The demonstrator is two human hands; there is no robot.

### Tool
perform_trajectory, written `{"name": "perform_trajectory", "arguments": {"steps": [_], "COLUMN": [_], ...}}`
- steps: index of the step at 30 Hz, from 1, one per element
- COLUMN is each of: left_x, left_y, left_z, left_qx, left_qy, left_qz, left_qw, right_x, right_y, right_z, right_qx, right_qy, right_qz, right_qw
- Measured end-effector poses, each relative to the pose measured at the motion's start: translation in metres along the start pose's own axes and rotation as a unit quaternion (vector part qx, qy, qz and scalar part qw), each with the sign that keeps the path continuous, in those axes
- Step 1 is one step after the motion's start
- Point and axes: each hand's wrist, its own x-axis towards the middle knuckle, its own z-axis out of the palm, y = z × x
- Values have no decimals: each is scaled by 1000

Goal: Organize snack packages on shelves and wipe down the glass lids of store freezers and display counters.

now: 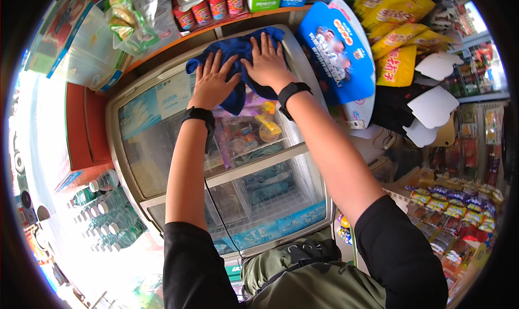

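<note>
A blue cloth (233, 45) lies bunched over the far end of a chest freezer's glass top. My left hand (214, 81) presses flat with spread fingers on the cloth's left part. Beside it my right hand (267, 62) rests palm down on the cloth, fingers spread. Both wrists wear black bands. The chest freezer (259, 163) has sliding glass lids in a pale frame, and packaged goods and wire baskets show through the glass.
A shelf (279, 11) with red canisters (217, 5) and small boxes borders the freezer's far end. A blue display board (340, 53) and yellow snack bags (399, 64) stand at right. Water bottles (109, 220) lie stacked at left. A thin black cord (221, 218) crosses the near glass.
</note>
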Motion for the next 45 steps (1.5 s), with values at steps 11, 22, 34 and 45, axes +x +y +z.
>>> {"name": "perform_trajectory", "arguments": {"steps": [11,22,34,45], "left_x": [-8,-144,-138,-116], "left_y": [12,-180,-233,-188], "left_z": [1,-58,-60,-45], "left_qx": [25,137,139,18], "left_qy": [24,35,78,74], "left_qz": [-52,2,-120,-176], "left_qw": [998,990,980,981], "right_x": [-10,-49,-11,-20], "right_y": [-17,-207,-296,-233], "right_z": [-5,18,56,36], "right_qx": [-33,84,114,99], "right_qy": [-9,-76,46,26], "right_qz": [9,-197,-211,-155], "right_qw": [999,974,970,983]}}
